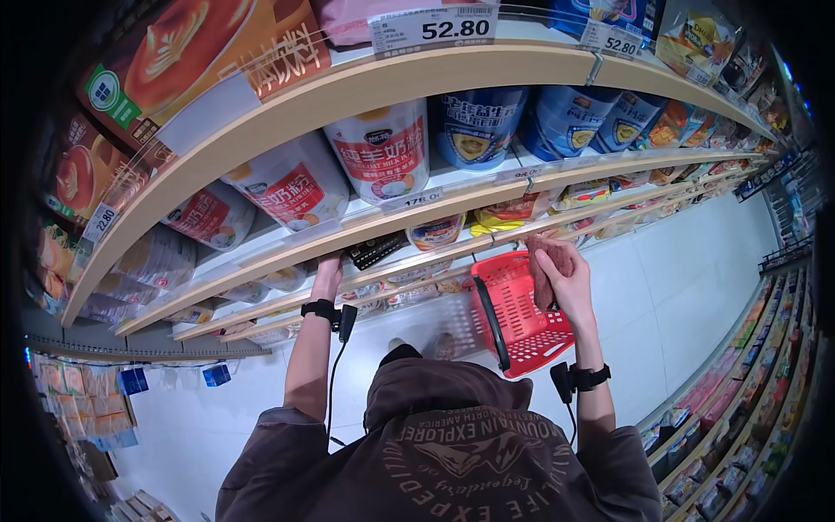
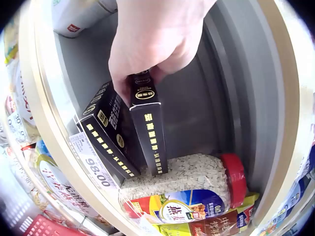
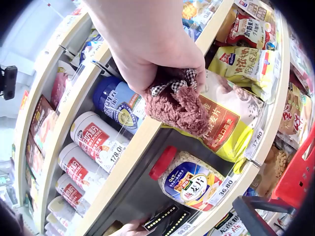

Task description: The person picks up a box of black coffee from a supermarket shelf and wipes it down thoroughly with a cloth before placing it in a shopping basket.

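Note:
In the left wrist view my left hand (image 2: 155,37) reaches into a shelf and grips a black box (image 2: 149,130) with yellow lettering by its upper end. Leaning beside it is a second black box (image 2: 110,130). A jar of oats (image 2: 179,184) with a red lid lies against the lower end of the gripped box. My right hand (image 3: 152,51) holds a fuzzy brown plush item (image 3: 179,110) with a black-and-white checked ribbon, in front of a yellow-and-white oatmeal bag (image 3: 224,118). Part of the plush is hidden under the fingers.
Close below my right hand is a red shopping basket (image 1: 522,326) with a black handle (image 1: 491,317). White-and-red milk powder cans (image 1: 378,152) and blue cans (image 1: 478,126) line the shelf above. Wooden shelf edges (image 1: 417,70) curve across the front. More shelves (image 1: 739,418) stand behind to the right.

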Demonstrator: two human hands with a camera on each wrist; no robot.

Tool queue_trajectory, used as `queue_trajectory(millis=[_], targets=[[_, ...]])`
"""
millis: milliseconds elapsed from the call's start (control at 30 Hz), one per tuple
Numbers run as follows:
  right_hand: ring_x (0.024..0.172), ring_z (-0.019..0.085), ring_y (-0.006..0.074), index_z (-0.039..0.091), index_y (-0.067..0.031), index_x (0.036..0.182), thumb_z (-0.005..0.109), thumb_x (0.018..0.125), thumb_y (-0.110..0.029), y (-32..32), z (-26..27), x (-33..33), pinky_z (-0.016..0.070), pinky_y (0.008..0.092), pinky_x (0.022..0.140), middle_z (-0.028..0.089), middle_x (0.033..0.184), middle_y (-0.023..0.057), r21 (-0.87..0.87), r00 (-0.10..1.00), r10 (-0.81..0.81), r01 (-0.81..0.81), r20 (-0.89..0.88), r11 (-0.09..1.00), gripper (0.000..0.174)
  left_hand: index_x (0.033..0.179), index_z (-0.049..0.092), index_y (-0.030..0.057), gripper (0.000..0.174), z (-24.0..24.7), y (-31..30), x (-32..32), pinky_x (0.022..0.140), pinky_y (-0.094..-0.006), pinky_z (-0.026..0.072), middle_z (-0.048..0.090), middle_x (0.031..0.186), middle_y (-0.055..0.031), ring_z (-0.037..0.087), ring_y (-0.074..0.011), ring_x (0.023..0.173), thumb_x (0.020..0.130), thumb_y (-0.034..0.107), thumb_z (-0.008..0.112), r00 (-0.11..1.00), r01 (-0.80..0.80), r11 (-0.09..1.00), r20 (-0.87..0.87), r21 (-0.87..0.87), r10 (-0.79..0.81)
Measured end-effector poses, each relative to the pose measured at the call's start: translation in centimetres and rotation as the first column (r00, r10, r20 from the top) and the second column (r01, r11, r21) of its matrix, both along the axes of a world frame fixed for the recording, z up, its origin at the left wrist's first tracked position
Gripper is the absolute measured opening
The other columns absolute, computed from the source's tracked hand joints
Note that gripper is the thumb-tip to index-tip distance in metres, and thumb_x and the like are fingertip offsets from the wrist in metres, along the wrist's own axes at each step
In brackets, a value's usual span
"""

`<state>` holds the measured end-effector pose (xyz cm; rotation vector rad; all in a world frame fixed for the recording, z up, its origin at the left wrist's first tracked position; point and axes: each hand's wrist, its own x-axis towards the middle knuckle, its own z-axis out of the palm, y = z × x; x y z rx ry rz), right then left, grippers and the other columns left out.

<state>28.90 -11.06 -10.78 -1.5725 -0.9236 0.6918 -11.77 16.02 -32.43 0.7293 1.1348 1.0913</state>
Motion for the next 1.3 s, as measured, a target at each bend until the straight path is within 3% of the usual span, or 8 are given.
queue_trajectory(millis=[300, 600, 700, 833, 1100, 1300], targets=[[0.097, 0.064, 0.0143, 0.063, 0.0021, 0.111, 0.071, 0.088, -0.016, -2.2, 0.2, 0.6, 0.0492, 0.0292, 0.088, 0.069, 0.103, 0.0108, -0.059, 0.999, -0.043, 0.043, 0.007, 0.997, 0.030, 0.121, 0.058, 0.0117, 0.039, -0.3, 0.6, 2.1, 0.076, -0.0337, 0.0509, 0.063, 0.111, -0.0065, 0.062, -0.0177, 0.093, 0.086, 0.024, 0.072, 0.963, 0.109, 0.992, -0.240, -0.066, -0.122], [0.097, 0.065, 0.0145, 0.063, 0.0024, 0.112, 0.071, 0.089, -0.016, -1.4, -0.3, 0.2, 0.0495, 0.0293, 0.088, 0.069, 0.103, 0.0108, -0.045, 1.000, -0.025, 0.025, 0.017, 0.999, 0.031, 0.119, 0.062, 0.0094, 0.047, 0.4, -0.4, 3.8, 0.080, -0.0345, 0.0510, 0.066, 0.111, -0.0092, 0.062, -0.0182, 0.102, 0.081, 0.032, 0.077, 0.843, 0.157, 0.975, -0.493, -0.155, -0.214], [0.098, 0.065, 0.0147, 0.064, 0.0023, 0.112, 0.071, 0.088, -0.016, -1.4, -0.4, 0.1, 0.0494, 0.0295, 0.089, 0.070, 0.103, 0.0112, -0.068, 0.999, -0.034, 0.037, 0.042, 0.997, 0.031, 0.119, 0.062, 0.0094, 0.047, 0.9, 1.5, 5.3, 0.081, -0.0346, 0.0509, 0.066, 0.111, -0.0093, 0.062, -0.0184, 0.102, 0.081, 0.032, 0.077, 0.832, 0.175, 0.972, -0.504, -0.156, -0.231], [0.098, 0.066, 0.0158, 0.064, 0.0012, 0.111, 0.072, 0.088, -0.017, -1.9, 0.2, -0.2, 0.0499, 0.0307, 0.089, 0.070, 0.103, 0.0122, -0.090, 0.998, -0.029, 0.034, 0.060, 0.995, 0.031, 0.120, 0.062, 0.0095, 0.048, -0.7, -0.4, 2.2, 0.081, -0.0348, 0.0508, 0.066, 0.112, -0.0095, 0.062, -0.0186, 0.103, 0.080, 0.033, 0.077, 0.807, 0.239, 0.960, -0.519, -0.147, -0.280], [0.093, 0.068, 0.0177, 0.065, 0.0000, 0.109, 0.073, 0.086, -0.021, -4.1, 1.0, 0.0, 0.0514, 0.0318, 0.086, 0.071, 0.097, 0.0128, -0.226, 0.983, -0.087, 0.122, 0.161, 0.966, 0.032, 0.120, 0.062, 0.0096, 0.050, -2.9, 7.3, 2.6, 0.082, -0.0353, 0.0505, 0.066, 0.112, -0.0098, 0.062, -0.0192, 0.104, 0.080, 0.035, 0.076, 0.753, 0.405, 0.903, -0.507, -0.144, -0.419], [0.091, 0.066, 0.0157, 0.065, -0.0004, 0.107, 0.072, 0.087, -0.020, -5.2, 1.0, 0.4, 0.0513, 0.0315, 0.085, 0.070, 0.096, 0.0107, -0.226, 0.979, -0.132, 0.166, 0.158, 0.960, 0.030, 0.120, 0.062, 0.0097, 0.051, -4.8, 7.4, 4.4, 0.083, -0.0356, 0.0503, 0.066, 0.113, -0.0100, 0.062, -0.0196, 0.104, 0.079, 0.036, 0.076, 0.718, 0.460, 0.875, -0.517, -0.150, -0.466]])
